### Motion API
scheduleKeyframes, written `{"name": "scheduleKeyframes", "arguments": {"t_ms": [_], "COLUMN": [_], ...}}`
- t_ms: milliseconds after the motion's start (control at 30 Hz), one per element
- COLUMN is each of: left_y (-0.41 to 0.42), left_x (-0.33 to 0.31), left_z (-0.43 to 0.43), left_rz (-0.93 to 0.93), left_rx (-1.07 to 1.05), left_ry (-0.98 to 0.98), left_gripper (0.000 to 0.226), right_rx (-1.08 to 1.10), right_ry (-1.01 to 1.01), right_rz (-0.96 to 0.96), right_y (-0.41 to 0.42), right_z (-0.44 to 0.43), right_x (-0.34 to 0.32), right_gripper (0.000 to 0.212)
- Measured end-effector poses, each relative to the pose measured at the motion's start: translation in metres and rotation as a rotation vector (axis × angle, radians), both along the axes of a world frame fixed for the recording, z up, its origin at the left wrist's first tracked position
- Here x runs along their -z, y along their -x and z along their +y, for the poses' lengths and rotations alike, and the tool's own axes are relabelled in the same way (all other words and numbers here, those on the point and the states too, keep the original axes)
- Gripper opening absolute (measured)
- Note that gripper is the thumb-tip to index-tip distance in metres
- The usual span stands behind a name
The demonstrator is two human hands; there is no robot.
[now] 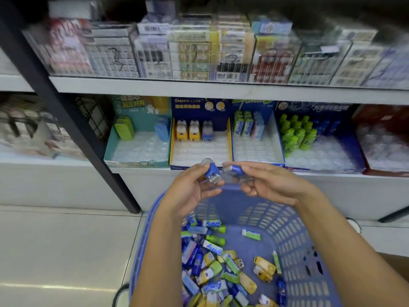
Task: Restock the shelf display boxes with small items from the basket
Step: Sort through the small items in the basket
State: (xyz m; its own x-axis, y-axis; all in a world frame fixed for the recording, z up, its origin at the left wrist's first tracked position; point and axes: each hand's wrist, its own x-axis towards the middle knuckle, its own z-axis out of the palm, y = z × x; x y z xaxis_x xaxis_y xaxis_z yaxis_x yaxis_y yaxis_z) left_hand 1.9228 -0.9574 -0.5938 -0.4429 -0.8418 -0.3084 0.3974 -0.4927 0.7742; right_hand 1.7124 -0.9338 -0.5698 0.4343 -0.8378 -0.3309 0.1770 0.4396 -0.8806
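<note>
The left hand (192,189) pinches a small blue piece (212,173), with its thumb and fingers curled round it. The right hand (267,185) grips a second blue piece (235,169) the same way. The two pieces are very near each other, but I cannot tell if they touch. Both hands are up over the far rim of the purple-blue basket (309,251), just in front of the low shelf (137,171).

Down in the basket lies a pile of small items (212,262) in blue, green, yellow and white, mostly on the left side.

On the low shelf stand five open display boxes in a row. The dark blue box (199,107) is right behind the hands. It has two yellow pieces (188,131) and one blue one (207,131) at the back, and bare slots in front. The teal box (137,116) on its left holds a few green and blue things. The box to the right (274,138) holds green and pink packs. Next comes a box of green bottles (296,134), then a red box (376,116).

The upper shelf (221,87) carries clear cases, which are blurry.
</note>
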Motion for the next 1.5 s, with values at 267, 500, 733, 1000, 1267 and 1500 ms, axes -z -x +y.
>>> {"name": "scheduleKeyframes", "arguments": {"t_ms": [267, 500, 733, 1000, 1267, 1500], "left_y": [-0.004, 0.001, 0.0, -0.001, 0.001, 0.005], "left_x": [-0.003, 0.013, 0.018, 0.014, -0.001, -0.009], "left_z": [-0.003, -0.01, -0.016, -0.015, -0.004, -0.007], "left_rz": [-0.158, -0.367, -0.417, -0.386, -0.426, -0.429], "left_rx": [-0.187, -0.216, -0.192, -0.203, -0.227, -0.355], "left_ry": [0.085, 0.091, 0.104, 0.068, 0.181, 0.424], "left_gripper": [0.011, 0.008, 0.013, 0.015, 0.032, 0.029], "right_rx": [0.459, 0.232, 0.146, 0.088, 0.051, 0.015], "right_ry": [0.699, 0.825, 0.898, 0.812, 0.643, 0.617], "right_rz": [0.781, 1.393, 1.488, 1.609, 1.542, 0.812], "right_y": [-0.024, -0.036, -0.033, -0.038, -0.053, -0.053], "right_z": [-0.063, -0.125, -0.139, -0.147, -0.136, -0.06], "right_x": [-0.048, -0.031, -0.013, -0.025, -0.048, -0.043], "right_gripper": [0.024, 0.028, 0.029, 0.022, 0.023, 0.008]}}
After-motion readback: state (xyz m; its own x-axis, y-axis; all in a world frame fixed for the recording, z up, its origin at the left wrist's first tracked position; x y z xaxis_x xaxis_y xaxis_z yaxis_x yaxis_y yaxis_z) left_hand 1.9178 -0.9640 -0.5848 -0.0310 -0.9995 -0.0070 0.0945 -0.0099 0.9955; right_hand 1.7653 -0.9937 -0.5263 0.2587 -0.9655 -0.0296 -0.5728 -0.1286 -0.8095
